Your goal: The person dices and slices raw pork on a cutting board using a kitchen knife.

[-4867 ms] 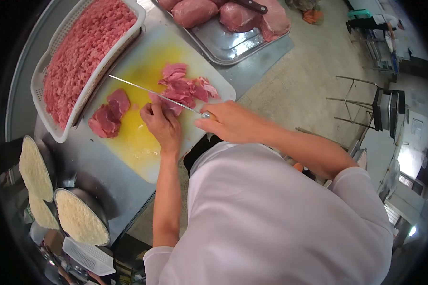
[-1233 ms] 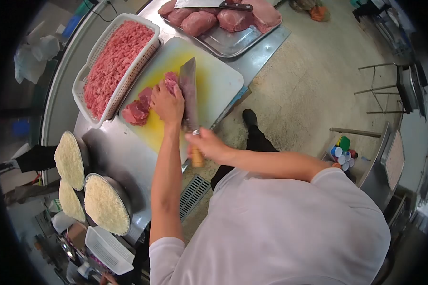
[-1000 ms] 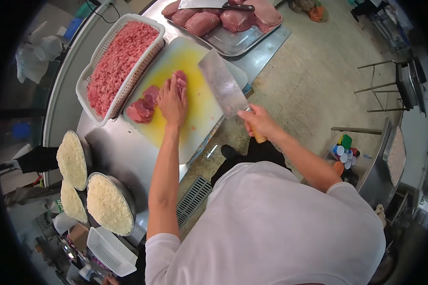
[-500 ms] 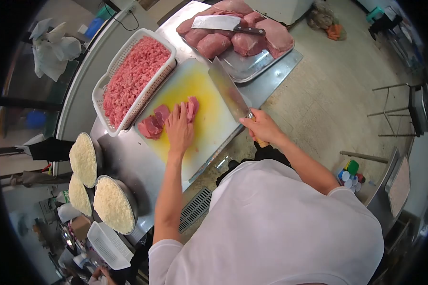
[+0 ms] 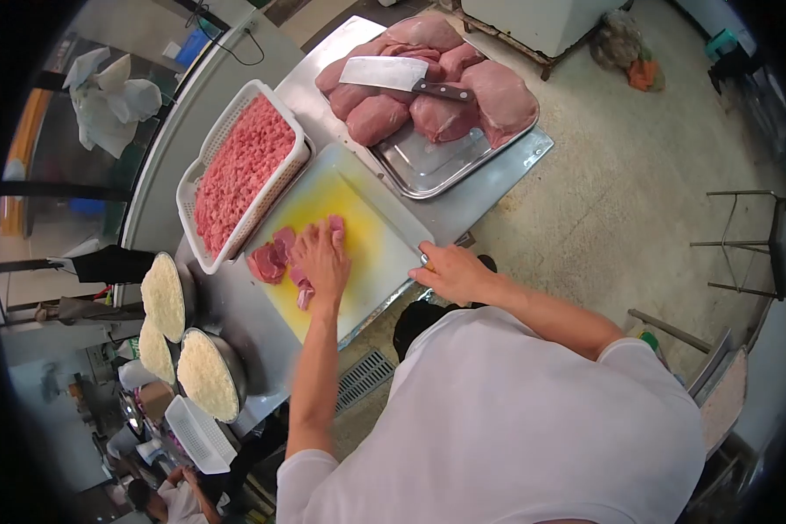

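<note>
My left hand (image 5: pixel 321 264) lies over small pieces of raw meat (image 5: pixel 268 262) on a yellow-stained white cutting board (image 5: pixel 371 269), its fingers stretched and slightly spread. Red-pink chunks show left of the fingers, beyond the fingertips and below the palm. My right hand (image 5: pixel 452 273) is closed around the light handle of a broad knife (image 5: pixel 391 212). Its blade stretches toward the far left over the board's right side, at a flat angle, apart from the meat. What lies under my left palm is hidden.
A white basket (image 5: pixel 281 179) of minced meat stands left of the board. Beyond it, a metal tray (image 5: pixel 428 183) holds large meat pieces with a cleaver (image 5: pixel 402 75) on top. Bowls of white grains (image 5: pixel 208 375) stand at lower left. A person (image 5: pixel 179 499) is at the bottom left.
My right hand has come closer to the board's edge, and the knife blade has turned flatter. A meat piece now shows below my left palm. The whole view has shifted slightly.
</note>
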Demonstrator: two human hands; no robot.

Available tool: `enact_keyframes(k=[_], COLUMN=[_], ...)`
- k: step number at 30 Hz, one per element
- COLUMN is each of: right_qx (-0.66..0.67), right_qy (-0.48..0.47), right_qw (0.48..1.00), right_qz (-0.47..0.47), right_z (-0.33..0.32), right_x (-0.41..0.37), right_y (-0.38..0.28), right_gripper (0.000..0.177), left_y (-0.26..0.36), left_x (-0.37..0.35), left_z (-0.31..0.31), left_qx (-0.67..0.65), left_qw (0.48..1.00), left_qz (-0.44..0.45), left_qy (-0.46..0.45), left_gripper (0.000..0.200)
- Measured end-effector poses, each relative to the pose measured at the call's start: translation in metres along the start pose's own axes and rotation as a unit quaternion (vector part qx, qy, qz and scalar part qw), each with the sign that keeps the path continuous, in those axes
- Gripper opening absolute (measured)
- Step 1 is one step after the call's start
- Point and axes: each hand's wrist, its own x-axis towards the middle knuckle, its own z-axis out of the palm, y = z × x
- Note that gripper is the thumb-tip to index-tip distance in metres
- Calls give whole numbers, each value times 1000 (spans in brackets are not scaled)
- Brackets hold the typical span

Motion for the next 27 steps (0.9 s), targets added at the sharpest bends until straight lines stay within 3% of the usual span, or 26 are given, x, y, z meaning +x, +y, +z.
enact_keyframes(k=[2, 5, 8, 10, 11, 13, 17, 22, 25, 27], right_qx=[-5, -23, -54, 205, 200, 243, 154, 104, 12, -6], right_qy=[0, 11, 4, -74, -85, -88, -100, -89, -88, -90], right_qw=[1000, 998, 996, 973, 973, 949, 974, 967, 988, 988], right_qz=[-19, -53, -65, 76, 79, 182, 135, 217, 129, 125], right_z=[0, -4, -1, -4, -8, -17, -18, -22, -30, -28], right_x=[-2, 6, 9, 7, 6, 11, 21, 27, 13, 5], right_y=[6, 10, 13, 8, 6, 3, -6, -22, -32, -45], right_gripper=[38, 37, 43, 56, 56, 65, 62, 52, 49, 48], left_y=[5, -8, -12, -23, -29, -25, -12, 2, 2, 3], left_x=[-4, 1, 12, 6, -2, -4, -7, -2, 5, 11], left_z=[19, 21, -21, -7, 0, 2, -10, -14, -7, -5], left_qx=[-133, -198, -148, -154, -156, -154, -145, -178, -204, -259], left_qw=[989, 974, 988, 988, 987, 987, 987, 983, 977, 962], left_qz=[72, 92, 42, 16, -6, -23, -31, -34, -55, -80], left_qy=[-7, -57, 3, -20, -44, -48, -69, -44, 2, 20], left_gripper=[60, 67, 73, 74, 75, 73, 62, 39, 29, 27])
